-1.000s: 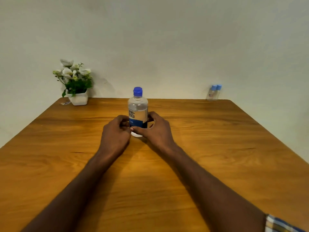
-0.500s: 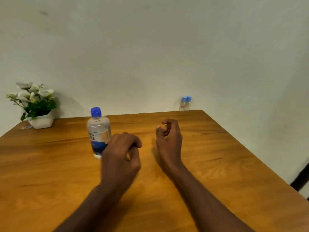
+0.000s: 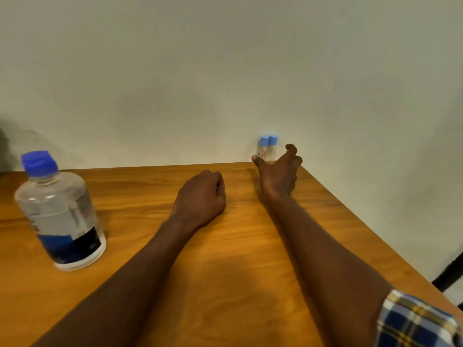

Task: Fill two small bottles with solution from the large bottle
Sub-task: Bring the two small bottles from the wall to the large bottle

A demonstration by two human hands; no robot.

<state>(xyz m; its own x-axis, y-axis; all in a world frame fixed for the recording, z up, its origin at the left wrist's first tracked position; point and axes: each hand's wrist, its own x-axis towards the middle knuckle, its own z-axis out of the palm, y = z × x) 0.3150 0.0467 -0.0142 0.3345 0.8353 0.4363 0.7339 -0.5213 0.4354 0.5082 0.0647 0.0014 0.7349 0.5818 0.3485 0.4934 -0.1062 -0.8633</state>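
The large clear bottle (image 3: 60,211) with a blue cap and a blue-and-white label stands capped on the wooden table (image 3: 225,284) at the left. Two small clear bottles (image 3: 266,149) with blue caps stand side by side at the table's far right corner, against the wall. My right hand (image 3: 279,171) is stretched out just in front of them, thumb and fingers spread apart, with nothing in it; whether it touches them I cannot tell. My left hand (image 3: 200,196) rests mid-table as a loose fist, holding nothing, well to the right of the large bottle.
A pale wall runs right behind the table's far edge. The table's right edge slants close by my right arm, with a dark bar (image 3: 448,276) beyond it. A checked sleeve (image 3: 413,321) shows at the lower right.
Both hands let go of the large bottle. The view swung right, so the bottle now sits at the left. My right hand reached out to the small bottles; my left hand curled shut.
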